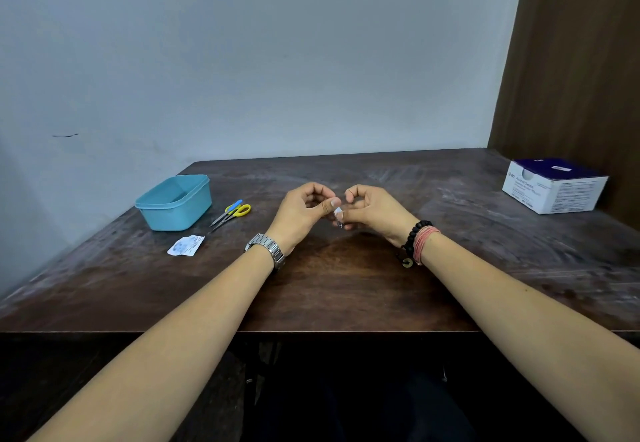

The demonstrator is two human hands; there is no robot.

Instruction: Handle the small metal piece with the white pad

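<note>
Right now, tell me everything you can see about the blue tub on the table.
The blue tub is a light blue, plastic-looking rectangular container with rounded corners and a thicker rim, open on top with no lid. It stands upright at the far left of the dark wooden table, near the wall. Nothing shows inside. Yellow-handled scissors lie just to its right, apart from it. Neither hand touches it.

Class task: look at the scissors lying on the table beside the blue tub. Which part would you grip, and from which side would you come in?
Probably grip the scissors by the yellow and blue handle loops, coming from above on the right. They lie flat, tips pointing toward the near left, handles at the far right end, clear of the tub.
</note>
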